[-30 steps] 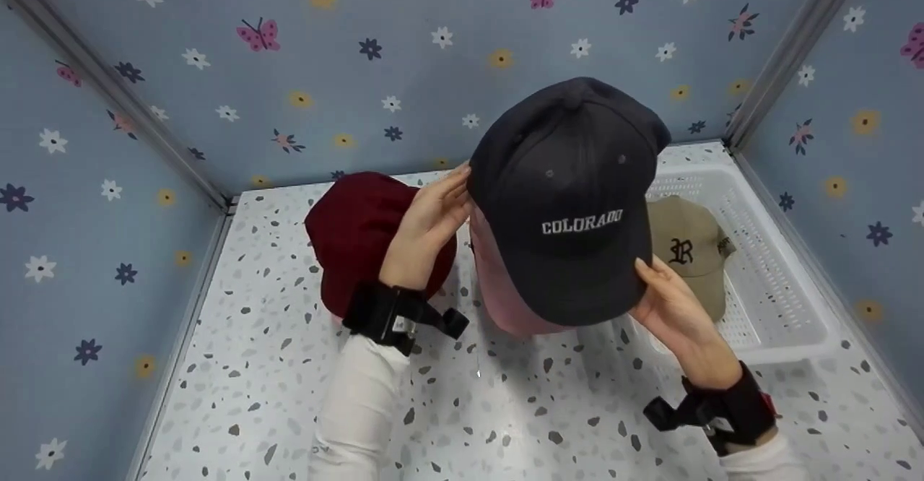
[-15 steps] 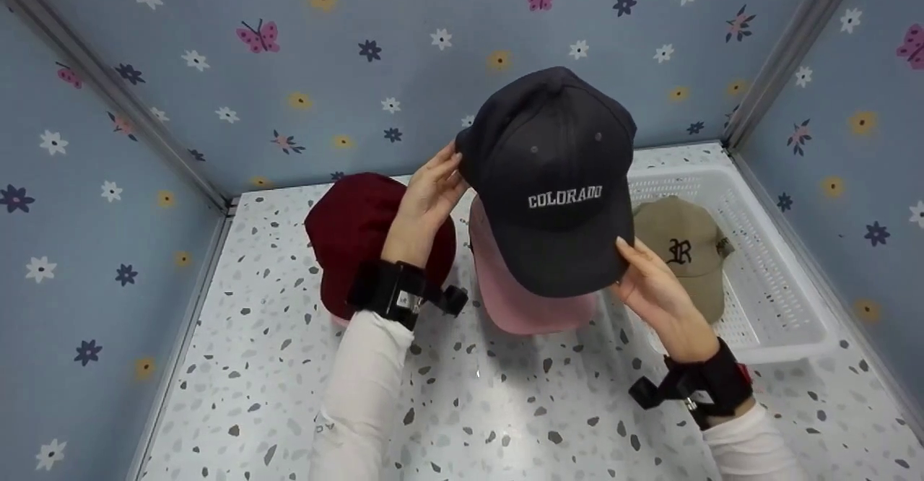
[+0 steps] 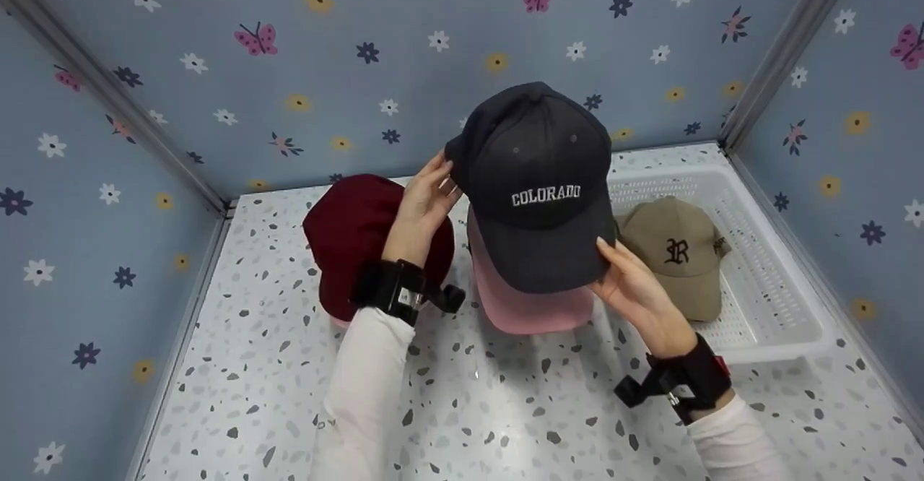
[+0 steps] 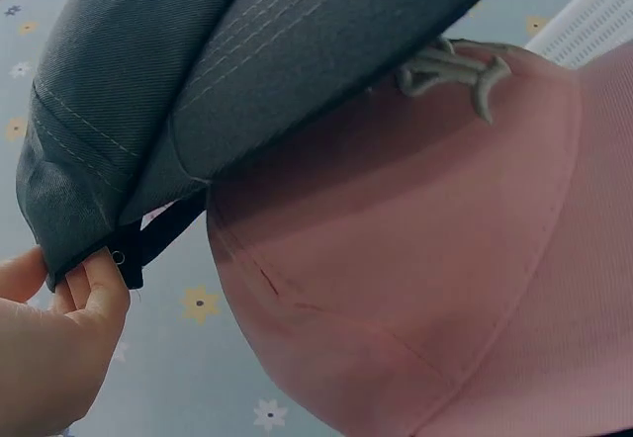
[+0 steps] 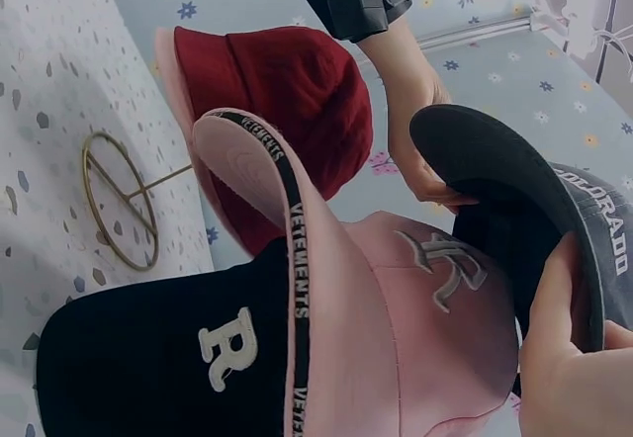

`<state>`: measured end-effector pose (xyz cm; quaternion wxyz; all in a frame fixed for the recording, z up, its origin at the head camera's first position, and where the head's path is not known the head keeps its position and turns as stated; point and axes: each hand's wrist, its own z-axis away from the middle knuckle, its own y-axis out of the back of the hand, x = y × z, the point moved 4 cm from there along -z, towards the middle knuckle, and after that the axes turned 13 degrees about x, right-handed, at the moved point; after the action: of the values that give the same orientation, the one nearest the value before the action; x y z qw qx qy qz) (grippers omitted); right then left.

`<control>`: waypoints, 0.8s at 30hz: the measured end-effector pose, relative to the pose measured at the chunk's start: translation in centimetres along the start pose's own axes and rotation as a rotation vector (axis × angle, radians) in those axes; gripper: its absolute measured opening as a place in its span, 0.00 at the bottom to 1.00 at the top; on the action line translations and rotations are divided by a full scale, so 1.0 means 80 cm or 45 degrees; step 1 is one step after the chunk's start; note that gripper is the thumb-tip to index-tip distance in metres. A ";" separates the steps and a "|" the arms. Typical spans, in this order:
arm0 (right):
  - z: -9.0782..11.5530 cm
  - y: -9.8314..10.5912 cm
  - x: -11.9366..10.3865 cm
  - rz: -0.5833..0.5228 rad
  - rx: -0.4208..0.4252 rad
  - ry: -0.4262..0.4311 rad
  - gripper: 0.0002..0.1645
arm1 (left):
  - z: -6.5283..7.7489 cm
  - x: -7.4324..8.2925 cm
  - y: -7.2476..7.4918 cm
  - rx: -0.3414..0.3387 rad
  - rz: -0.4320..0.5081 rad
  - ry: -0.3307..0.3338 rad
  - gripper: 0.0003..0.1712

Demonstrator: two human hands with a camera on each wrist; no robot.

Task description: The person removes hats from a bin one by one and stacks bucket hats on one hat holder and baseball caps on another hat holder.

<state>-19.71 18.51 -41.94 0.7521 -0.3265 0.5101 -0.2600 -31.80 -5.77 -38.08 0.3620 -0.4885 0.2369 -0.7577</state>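
A dark grey baseball cap [image 3: 538, 156] with "COLORADO" on its front is held up in both hands. My left hand [image 3: 422, 210] pinches its back edge near the strap, which the left wrist view shows close up. The brim's right side is gripped by my right hand [image 3: 639, 289], thumb on top and fingers beneath. Below and partly behind it is a pink cap [image 3: 534, 315], in the right wrist view seen over a black cap [image 5: 168, 358] with a white R. The grey cap's underside is close over the pink crown; I cannot tell whether they touch.
A dark red cap [image 3: 354, 228] stands left, over something pink, with a gold wire stand [image 5: 119, 200] under it. To the right, a white plastic basket [image 3: 787, 271] holds a khaki cap [image 3: 671, 250]. Flower-patterned walls [image 3: 404, 55] enclose the speckled table [image 3: 267, 380].
Both hands have moved left with the grey cap. It rose slightly at first, then its crown came down a little over the pink cap. More of the khaki cap shows.
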 end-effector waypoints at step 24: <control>0.006 0.027 0.030 -0.009 0.154 -0.157 0.17 | -0.010 -0.030 0.038 0.207 -0.115 -0.048 0.24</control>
<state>-18.32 18.28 -44.88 0.7995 -0.2977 0.4449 -0.2724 -30.96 -5.79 -41.95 0.3703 -0.4820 0.1455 -0.7806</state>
